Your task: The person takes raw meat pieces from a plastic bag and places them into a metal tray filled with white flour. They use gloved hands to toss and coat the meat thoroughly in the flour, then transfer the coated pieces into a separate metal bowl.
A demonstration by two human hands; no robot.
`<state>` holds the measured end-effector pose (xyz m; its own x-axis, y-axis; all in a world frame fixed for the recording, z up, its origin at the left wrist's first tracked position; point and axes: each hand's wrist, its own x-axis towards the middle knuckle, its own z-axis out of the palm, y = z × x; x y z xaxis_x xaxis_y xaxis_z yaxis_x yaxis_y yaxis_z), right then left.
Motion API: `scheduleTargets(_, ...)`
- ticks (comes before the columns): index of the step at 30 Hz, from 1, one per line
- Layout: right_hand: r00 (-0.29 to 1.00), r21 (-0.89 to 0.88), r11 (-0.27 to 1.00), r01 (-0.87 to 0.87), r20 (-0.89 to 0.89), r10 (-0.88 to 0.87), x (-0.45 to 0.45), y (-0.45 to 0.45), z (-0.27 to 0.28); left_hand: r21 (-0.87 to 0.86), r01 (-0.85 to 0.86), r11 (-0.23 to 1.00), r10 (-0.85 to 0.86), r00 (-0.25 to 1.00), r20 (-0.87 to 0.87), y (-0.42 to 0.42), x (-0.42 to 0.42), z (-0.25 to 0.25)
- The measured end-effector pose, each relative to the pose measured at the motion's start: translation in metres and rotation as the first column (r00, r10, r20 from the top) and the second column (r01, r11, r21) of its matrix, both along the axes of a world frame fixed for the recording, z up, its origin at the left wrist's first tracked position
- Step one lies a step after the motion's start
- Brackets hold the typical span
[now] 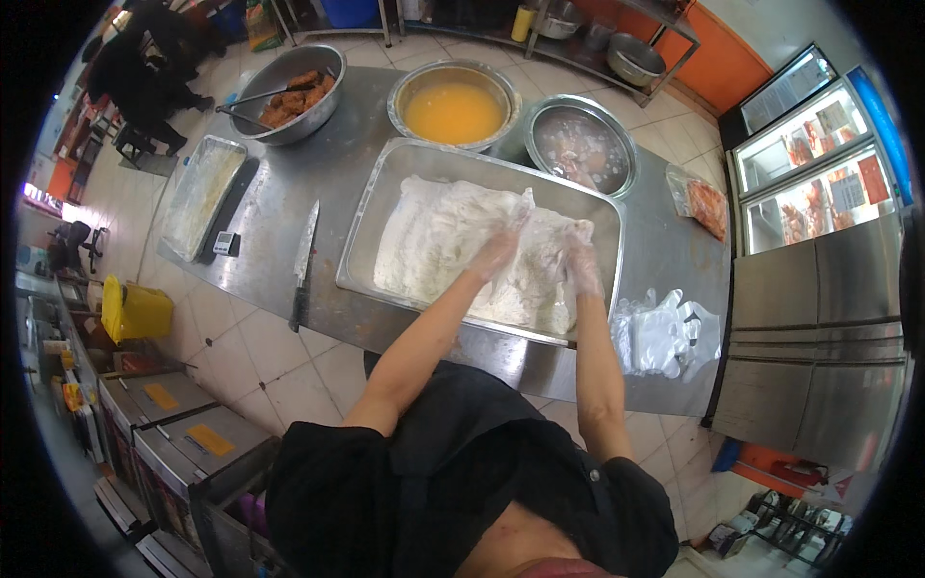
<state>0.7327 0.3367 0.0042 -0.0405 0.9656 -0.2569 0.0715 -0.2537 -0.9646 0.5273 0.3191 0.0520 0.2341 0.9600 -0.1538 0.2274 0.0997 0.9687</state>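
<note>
A deep rectangular steel pan (361,238) of white flour (426,238) lies before me. Both my hands are inside it, in clear plastic gloves dusted with flour. My left hand (500,249) reaches into the middle of the flour, its fingertips so coated that I cannot tell whether they grip a piece. Near the pan's right wall, my right hand (580,264) is closed around a floured piece (580,230), probably chicken. Behind the pan stand a bowl of orange-yellow liquid (455,112) and a bowl of cloudy liquid with raw meat pieces (582,148).
Left on the steel table (267,224) are a kitchen knife (306,253), a small digital timer (226,243), a film-covered tray (204,195) and a bowl of fried chicken (300,101) with tongs. Plastic gloves (661,332) and a bagged orange-red food (704,206) lie right.
</note>
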Motion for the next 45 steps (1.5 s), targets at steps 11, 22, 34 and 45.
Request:
scheduleTargets(11, 0.955, 0.032, 0.957, -0.288, 0.082, 0.285, 0.005, 0.017, 0.020, -0.068, 0.385, 0.921, -0.278, 0.523, -0.806, -0.025, -0.002, -0.025)
scheduleTargets(22, 0.857, 0.225, 0.955, -0.192, 0.513, 0.051, 0.021, 0.138, 0.162, -0.173, 0.434, 0.884, -0.366, 0.413, -0.834, -0.041, 0.009, -0.024)
scheduleTargets(34, 0.244, 0.175, 0.962, -0.207, 0.962, -0.123, 0.068, 0.195, 0.094, 0.420, 0.479, 0.771, 0.101, 0.559, -0.823, -0.057, -0.033, -0.067)
scheduleTargets(45, 0.047, -0.621, 0.546, -0.563, 0.636, 0.770, -0.055, -0.013, 0.059, 0.073, -0.015, 0.997, 0.047, 0.883, -0.468, -0.033, -0.063, -0.058)
